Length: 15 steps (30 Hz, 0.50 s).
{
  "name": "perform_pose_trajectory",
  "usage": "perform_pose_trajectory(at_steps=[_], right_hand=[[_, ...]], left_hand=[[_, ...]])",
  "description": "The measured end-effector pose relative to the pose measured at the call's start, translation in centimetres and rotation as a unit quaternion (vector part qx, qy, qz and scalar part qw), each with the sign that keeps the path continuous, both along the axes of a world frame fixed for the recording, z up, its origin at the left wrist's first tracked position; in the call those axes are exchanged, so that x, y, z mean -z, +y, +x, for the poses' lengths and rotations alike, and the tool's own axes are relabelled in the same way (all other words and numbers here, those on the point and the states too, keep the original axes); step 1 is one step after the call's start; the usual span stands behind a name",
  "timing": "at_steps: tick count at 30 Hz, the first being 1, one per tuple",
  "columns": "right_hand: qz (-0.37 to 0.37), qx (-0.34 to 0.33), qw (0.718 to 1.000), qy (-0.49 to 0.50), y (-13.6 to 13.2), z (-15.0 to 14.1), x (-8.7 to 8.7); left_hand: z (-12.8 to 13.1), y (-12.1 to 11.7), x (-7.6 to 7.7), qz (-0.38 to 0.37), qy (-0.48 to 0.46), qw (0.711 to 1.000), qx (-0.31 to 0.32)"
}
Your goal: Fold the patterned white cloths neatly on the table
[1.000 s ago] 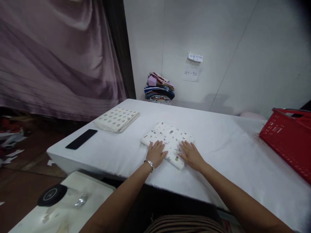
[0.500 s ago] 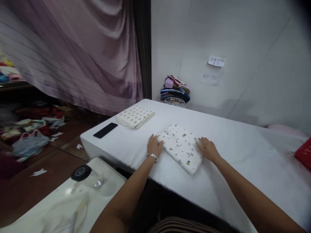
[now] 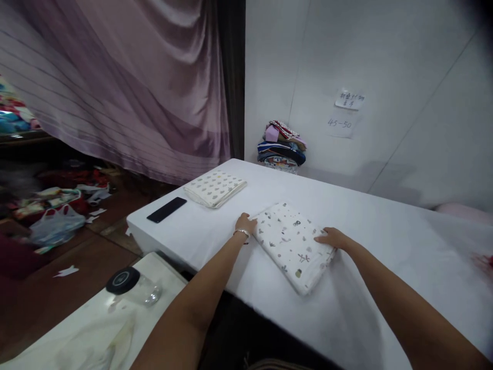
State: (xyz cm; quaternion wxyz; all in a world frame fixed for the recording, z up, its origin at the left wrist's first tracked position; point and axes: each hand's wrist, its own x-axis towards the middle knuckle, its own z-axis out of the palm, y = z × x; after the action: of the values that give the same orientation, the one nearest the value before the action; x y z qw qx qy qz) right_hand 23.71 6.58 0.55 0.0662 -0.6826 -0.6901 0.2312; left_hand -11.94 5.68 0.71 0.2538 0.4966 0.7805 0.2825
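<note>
A folded white cloth printed with small plants and figures lies at an angle on the white-covered table. At its left corner, my left hand, with a bracelet at the wrist, grips the edge. My right hand pinches the opposite edge, thumb on top and the other fingers hidden beneath. Farther back on the left rests another folded cloth, cream with grey heart-like shapes. A black phone lies flat beside it near the table's left edge.
Folded clothes are stacked by the wall behind the table. At lower left, a clear jar with a black lid lies on a white surface. A purple curtain hangs on the left, and plastic bags sit on the floor.
Both hands have gone from lying on the printed cloth's top to gripping its edges. The cloth has shifted slightly right and nearer. The camera view has turned a little.
</note>
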Motion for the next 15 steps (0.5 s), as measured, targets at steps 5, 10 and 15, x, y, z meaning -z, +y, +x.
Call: perform_pose_trajectory(at_steps=[5,10,15], right_hand=[[-0.065,0.051,0.991,0.104,-2.4,0.9,-0.5],[-0.075,0.104,0.967,0.220,-4.1,-0.8,-1.0],[-0.044,0.126,0.959,0.251,-4.3,-1.9,-0.4]], left_hand=[[1.5,4.4,-1.0,0.059,0.002,0.998,0.027],[3.4,9.8,-2.4,0.089,0.019,0.995,0.048],[3.8,10.1,-0.9,0.052,0.040,0.997,0.052]])
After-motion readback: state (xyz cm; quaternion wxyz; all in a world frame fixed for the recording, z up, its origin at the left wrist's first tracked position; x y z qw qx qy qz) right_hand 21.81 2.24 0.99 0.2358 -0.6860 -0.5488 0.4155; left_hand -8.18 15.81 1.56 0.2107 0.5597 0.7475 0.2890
